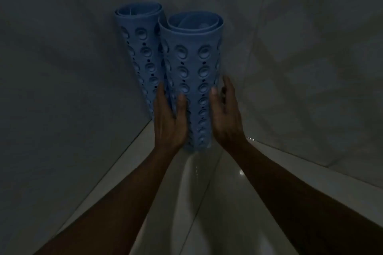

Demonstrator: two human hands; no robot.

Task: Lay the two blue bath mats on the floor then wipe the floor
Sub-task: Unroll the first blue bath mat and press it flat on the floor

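Two blue bath mats stand rolled up and upright in a dim corner where two walls meet. The nearer roll (191,62) shows suction cups and small holes. The farther roll (139,47) leans against the left wall behind it. My left hand (169,118) grips the nearer roll's left side, fingers reaching between the two rolls. My right hand (227,116) holds the same roll's right side, thumb on its front. The roll's lower end hangs just above the pale floor (207,192).
Grey tiled walls (300,58) close in on both sides of the corner. The glossy pale floor tiles show reflections and a wet-looking sheen at the base of the right wall (251,139). The light is very low.
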